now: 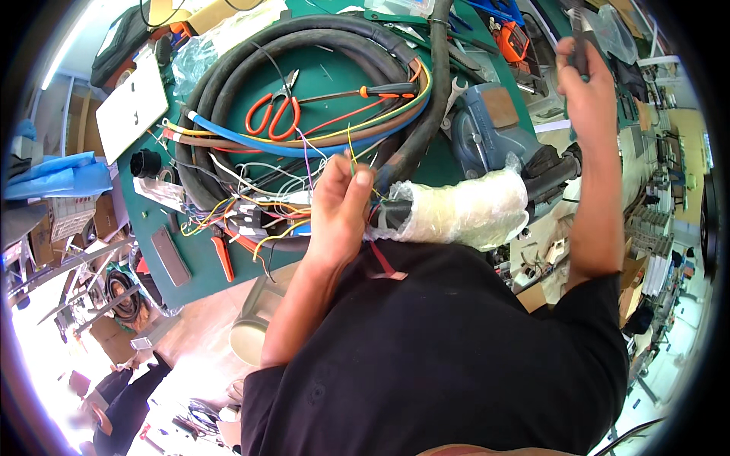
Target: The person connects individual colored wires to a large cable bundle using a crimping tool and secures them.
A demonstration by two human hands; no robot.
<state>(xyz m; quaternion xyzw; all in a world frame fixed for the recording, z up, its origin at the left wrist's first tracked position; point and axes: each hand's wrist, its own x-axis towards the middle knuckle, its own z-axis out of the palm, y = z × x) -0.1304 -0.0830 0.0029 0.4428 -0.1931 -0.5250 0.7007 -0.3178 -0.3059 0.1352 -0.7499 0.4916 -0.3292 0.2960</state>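
1. Left hand (340, 204) sits at picture centre, fingers pinched shut on thin yellow and green wires (350, 156) that stick up towards 12 o'clock.
2. Right hand (584, 85) is up at 2 o'clock, fist wrapped tight round a slim dark-handled tool (579, 38); its working end is too blurred to tell.
3. Just at 3 o'clock of the left hand lies the thick black cable end wrapped in clear plastic film (464, 209), touching the fingers' side.
4. Loose coloured wires (258, 209) fan out at 9 o'clock of that hand across the green desk (334, 76).
5. Coiled black rubber hoses (304, 38) loop at 12 o'clock, with orange-handled scissors (275, 110) and an orange-and-black screwdriver (372, 92) lying inside the coil.
6. A blue-grey bench vise (487, 125) stands at 1 o'clock, between both hands.
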